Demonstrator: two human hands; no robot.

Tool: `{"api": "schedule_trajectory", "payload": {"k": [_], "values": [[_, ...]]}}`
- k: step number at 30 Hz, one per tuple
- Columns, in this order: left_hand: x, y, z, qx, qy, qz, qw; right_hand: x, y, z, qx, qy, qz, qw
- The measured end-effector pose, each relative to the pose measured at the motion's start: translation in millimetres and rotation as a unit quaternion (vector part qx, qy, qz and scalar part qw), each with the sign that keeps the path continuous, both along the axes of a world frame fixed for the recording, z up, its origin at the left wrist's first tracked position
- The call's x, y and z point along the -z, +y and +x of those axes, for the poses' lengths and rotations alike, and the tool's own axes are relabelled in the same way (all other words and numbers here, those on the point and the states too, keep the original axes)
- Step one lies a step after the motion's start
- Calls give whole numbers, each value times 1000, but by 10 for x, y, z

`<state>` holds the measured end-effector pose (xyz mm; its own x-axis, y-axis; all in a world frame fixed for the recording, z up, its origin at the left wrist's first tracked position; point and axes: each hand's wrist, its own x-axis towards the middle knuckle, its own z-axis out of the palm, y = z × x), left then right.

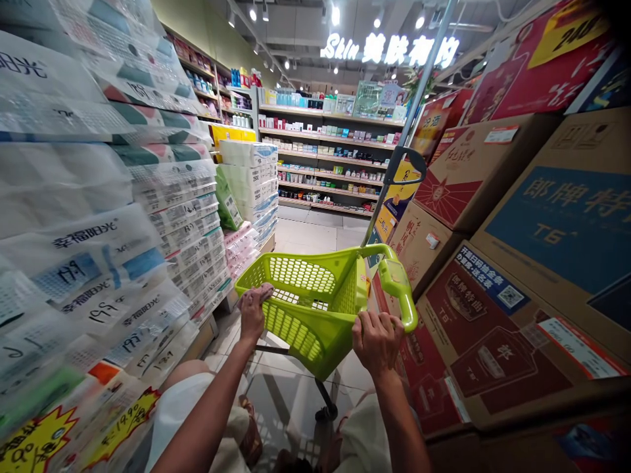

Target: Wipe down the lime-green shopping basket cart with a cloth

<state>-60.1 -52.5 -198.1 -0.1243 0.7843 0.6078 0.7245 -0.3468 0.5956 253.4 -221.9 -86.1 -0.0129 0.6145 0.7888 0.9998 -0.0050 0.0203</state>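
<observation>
A lime-green shopping cart (300, 328) stands sideways in front of me, its push handle (407, 299) toward the right. My left hand (252, 315) is closed on a crumpled pinkish-grey cloth (263, 294), which lies against the basket's near rim at the left end. The fingers of my right hand (378, 338) curl over the near rim close to the handle. Mesh holes pierce the basket's sides, and no goods show inside it. A dark caster wheel (326, 412) is visible below the basket.
Stacked tissue packs (98, 243) form a wall on the left. Cardboard cartons (497, 328) are piled close by on the right, beside a metal pole (419, 105) with a dark bracket. Shelves of small boxes (335, 135) stand across the tiled floor (315, 226).
</observation>
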Motion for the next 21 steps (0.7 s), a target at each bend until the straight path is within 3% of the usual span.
{"api": "schedule_trajectory", "payload": {"k": [3, 6, 12, 13, 17, 19, 21], "values": [[-83, 320, -344, -77, -45, -55, 995, -2, -17, -15, 2, -8, 2, 1000], [-139, 470, -483, -105, -70, -103, 987, 8, -18, -41, 1, -13, 13, 1000], [15, 103, -237, 25, -41, -21, 999, 36, -9, 0, 0, -1, 17, 1000], [44, 44, -229, 5, -56, -15, 998, 38, -13, 23, -2, 0, 18, 1000], [83, 4, -385, -196, -146, -52, 968, 49, -42, 115, -9, -4, 18, 1000], [94, 31, -460, -228, -159, -86, 957, 56, -57, 142, -12, -3, 19, 1000], [130, 14, -455, -213, -149, -99, 961, 63, -69, 153, -12, 1, 20, 1000]]}}
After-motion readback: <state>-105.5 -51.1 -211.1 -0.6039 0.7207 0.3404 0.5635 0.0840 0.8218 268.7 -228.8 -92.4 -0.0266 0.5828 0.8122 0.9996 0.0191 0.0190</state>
